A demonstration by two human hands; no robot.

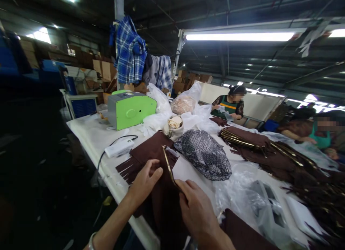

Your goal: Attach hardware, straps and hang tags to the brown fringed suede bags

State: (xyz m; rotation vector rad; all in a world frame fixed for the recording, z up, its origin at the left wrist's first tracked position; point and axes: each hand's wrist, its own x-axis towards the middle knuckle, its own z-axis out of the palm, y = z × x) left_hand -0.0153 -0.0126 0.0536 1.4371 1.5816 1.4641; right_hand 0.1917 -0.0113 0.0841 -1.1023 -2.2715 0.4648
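Observation:
A dark brown fringed bag (151, 149) with a gold zipper (168, 163) lies at the near edge of the white table (86, 131). Over its left part is my left hand (147, 178), its fingers apart and curved, with nothing in them. My right hand (195, 203) pinches the bag's edge at the near end of the zipper. Part of the bag hangs down between my arms. Another brown piece (242, 232) lies to the right of my right hand.
A green and grey machine (132, 111), a white power box (119, 148) with a cable, a black-and-white patterned bundle (203, 154) and plastic bags (237, 185) surround the work. Brown fringed bags (248, 138) pile up at right. Two people sit beyond.

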